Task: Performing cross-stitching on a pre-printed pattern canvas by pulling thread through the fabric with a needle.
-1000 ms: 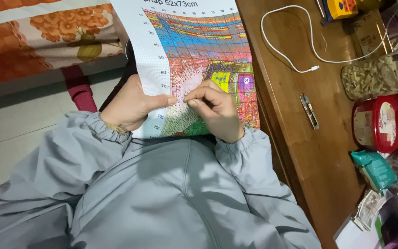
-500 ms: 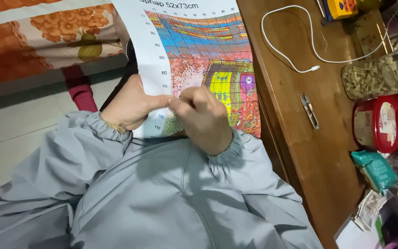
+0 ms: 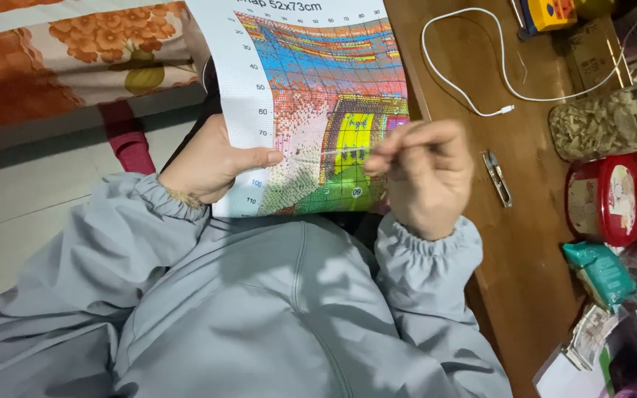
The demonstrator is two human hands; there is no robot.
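The left hand (image 3: pixel 211 163) grips the cross-stitch cloth (image 3: pixel 318 110) at its 9 o'clock edge; the right hand (image 3: pixel 425 173) (fingers pinched shut) holds a taut thread (image 3: pixel 326 152) stretched toward 3 o'clock.

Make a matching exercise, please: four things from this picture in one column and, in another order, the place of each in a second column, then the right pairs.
Things:
1. cross-stitch canvas
2. white cable
3. thread snips
4. red-lidded tub

Places:
A. lies looped on the far part of the wooden table
B. stands near the table's right edge, beside a bag of dried pieces
C. held by the left hand at its left edge, while the right hand pulls a thread
D. lies on the table just right of the right hand

Pairs: 1-C, 2-A, 3-D, 4-B
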